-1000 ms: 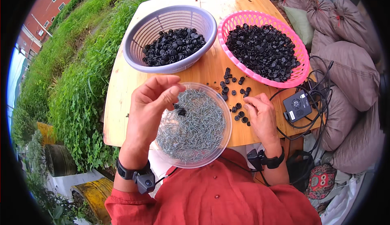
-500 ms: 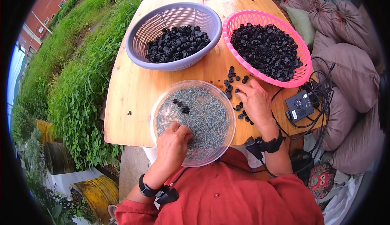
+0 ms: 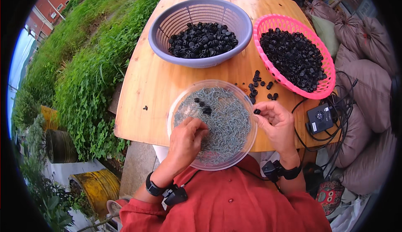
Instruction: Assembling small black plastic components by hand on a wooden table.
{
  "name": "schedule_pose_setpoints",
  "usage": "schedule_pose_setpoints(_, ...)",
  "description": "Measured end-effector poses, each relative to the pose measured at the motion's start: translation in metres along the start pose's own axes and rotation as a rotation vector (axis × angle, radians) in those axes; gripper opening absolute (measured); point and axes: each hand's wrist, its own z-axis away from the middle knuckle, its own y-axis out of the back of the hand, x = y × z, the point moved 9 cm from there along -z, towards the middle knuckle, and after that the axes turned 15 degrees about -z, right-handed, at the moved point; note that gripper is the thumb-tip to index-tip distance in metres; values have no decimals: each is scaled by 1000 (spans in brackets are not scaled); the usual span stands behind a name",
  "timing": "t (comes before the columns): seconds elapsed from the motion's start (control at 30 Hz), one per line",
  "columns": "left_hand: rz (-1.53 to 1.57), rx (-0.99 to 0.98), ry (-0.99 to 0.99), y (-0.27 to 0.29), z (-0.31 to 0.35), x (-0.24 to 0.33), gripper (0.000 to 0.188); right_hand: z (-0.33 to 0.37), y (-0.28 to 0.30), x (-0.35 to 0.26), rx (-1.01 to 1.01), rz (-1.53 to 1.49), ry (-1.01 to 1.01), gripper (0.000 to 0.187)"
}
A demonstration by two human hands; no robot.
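A round clear plastic tub [image 3: 252,127] full of small silvery screws [image 3: 226,125] stands at the table's near edge. My left hand [image 3: 187,140] is over its left side, fingertips pinched together at the screws; what is between them is hidden. Several black pieces [image 3: 206,109] lie on the screws just beyond that hand. My right hand [image 3: 278,125], beside the tub's right rim, pinches a small black plastic cap [image 3: 257,112] between thumb and forefinger. Loose black caps [image 3: 253,93] are scattered on the wood beyond it.
Behind the tub, a grey-purple basket [image 3: 157,43] and a pink basket [image 3: 331,75] hold heaps of black caps on the wooden table [image 3: 138,94]. A black device [image 3: 320,118] with tangled cables lies at right, near stuffed brown sacks [image 3: 368,94].
My right hand has picked a black cap off the table and brought it nearer the tub. My left hand stays pinched over the screws. The whole view has shifted slightly.
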Motion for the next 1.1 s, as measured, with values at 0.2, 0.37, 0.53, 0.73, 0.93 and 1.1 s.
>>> schedule_pose_setpoints(0.2, 807, -206, 239, -21, 3, -11, 5, 21, -35, 23, -134, -188, -138, 21)
schedule_pose_setpoints(0.37, 1029, -209, 231, -17, 4, 5, 9, 26, -57, 9, -246, 45, 24, 21)
schedule_pose_setpoints(0.53, 834, -112, 80, -9, 8, 20, 6, 29, -61, 9, -248, 36, 66, 20)
schedule_pose_setpoints(0.73, 346, 34, -169, 9, 10, 43, 5, 33, -61, 9, -268, 55, 64, 20)
schedule_pose_setpoints(0.93, 120, 137, -353, 18, 15, 67, 15, 38, -60, 4, -272, 126, 113, 19)
schedule_pose_setpoints(1.1, 24, 124, -385, 13, 16, 74, 19, 42, -52, 11, -202, 79, 64, 19)
